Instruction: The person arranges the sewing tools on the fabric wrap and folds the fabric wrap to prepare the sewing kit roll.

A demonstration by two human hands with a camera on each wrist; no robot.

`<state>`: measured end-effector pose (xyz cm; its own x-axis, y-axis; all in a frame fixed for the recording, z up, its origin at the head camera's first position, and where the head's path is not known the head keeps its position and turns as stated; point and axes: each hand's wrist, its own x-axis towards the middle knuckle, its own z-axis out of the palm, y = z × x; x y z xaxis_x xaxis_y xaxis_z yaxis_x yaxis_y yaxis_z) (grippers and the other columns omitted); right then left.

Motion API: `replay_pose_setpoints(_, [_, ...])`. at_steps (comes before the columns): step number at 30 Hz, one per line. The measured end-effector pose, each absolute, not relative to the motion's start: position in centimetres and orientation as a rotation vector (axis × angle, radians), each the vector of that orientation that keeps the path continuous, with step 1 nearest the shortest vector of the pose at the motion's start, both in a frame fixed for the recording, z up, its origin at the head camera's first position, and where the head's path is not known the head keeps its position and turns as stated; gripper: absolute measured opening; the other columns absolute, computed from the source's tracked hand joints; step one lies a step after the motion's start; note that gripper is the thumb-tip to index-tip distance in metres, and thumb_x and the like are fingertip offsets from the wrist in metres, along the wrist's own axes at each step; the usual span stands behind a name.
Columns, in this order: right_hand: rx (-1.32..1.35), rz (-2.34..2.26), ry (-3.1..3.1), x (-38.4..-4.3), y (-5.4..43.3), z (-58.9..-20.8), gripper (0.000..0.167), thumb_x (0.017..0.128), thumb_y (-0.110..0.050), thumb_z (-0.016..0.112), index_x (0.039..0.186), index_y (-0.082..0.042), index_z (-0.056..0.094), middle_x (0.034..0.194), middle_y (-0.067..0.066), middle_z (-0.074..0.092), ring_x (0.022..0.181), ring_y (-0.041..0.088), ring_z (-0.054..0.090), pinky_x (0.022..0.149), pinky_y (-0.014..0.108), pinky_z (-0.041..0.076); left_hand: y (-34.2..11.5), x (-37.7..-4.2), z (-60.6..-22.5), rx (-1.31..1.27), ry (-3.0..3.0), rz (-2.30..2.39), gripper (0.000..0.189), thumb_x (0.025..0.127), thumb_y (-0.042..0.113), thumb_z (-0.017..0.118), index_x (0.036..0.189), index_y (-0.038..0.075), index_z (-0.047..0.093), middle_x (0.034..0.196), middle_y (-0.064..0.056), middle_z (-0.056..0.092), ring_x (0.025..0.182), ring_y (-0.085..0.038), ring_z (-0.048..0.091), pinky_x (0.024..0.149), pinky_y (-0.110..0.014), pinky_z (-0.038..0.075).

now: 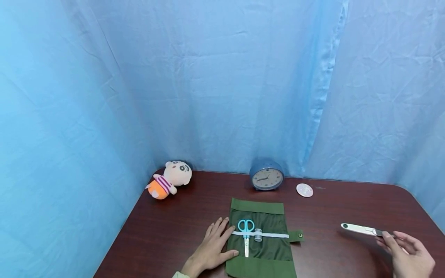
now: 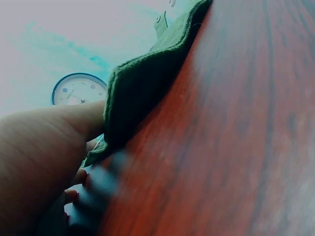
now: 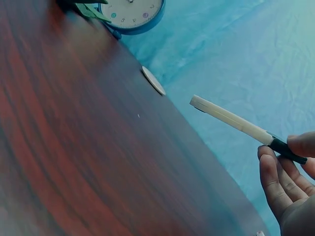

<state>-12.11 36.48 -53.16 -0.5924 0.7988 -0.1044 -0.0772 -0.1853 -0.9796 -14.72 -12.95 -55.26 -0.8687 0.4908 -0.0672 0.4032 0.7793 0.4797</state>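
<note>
A green fabric tool roll (image 1: 261, 253) lies spread on the table. Its white elastic band holds scissors (image 1: 246, 227) with light-blue handles and a small grey spool (image 1: 258, 235). My left hand (image 1: 217, 243) rests along the roll's left edge, fingers straight and thumb on the cloth. In the left wrist view the roll's edge (image 2: 133, 88) lifts a little from the wood beside the thumb. Off to the right, my right hand (image 1: 411, 253) pinches the dark end of a slim white stick-like tool (image 1: 359, 229) above the table. The tool (image 3: 231, 119) points away from the fingers.
A blue alarm clock (image 1: 267, 177) stands at the table's back edge, with a round whitish disc (image 1: 304, 190) to its right. A plush doll (image 1: 170, 179) lies at the back left corner. Blue curtains (image 1: 222, 85) hang close behind the table and at its sides.
</note>
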Motion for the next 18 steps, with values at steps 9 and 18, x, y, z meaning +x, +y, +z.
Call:
replay_pose_setpoints(9, [-0.768,1.915,-1.437,-13.3,34.9,-53.6,0.019,0.087,0.003,0.072,0.097,-0.012,0.068,0.062,-0.008,0.068,0.05,0.004,0.069,0.051,0.017,0.055,-13.0,-14.7,-55.3,0.709,2.795,0.661,0.071,0.096,0.06,0.054,0.154,0.023,0.04,0.166,-0.011,0.027,0.155,-0.037,0.023,0.118,-0.064,0.026])
replay_pose_setpoints(18, [-0.696,2.085,-1.325,-14.5,33.2,-53.7,0.022,0.079,0.01,0.076,0.097,0.0,0.067,0.065,0.003,0.073,0.051,0.015,0.072,0.052,0.026,0.058,-12.9,-14.7,-55.2,0.705,2.793,0.662,0.07,0.096,0.06,0.055,0.154,0.023,0.04,0.166,-0.01,0.026,0.155,-0.037,0.022,0.118,-0.064,0.026])
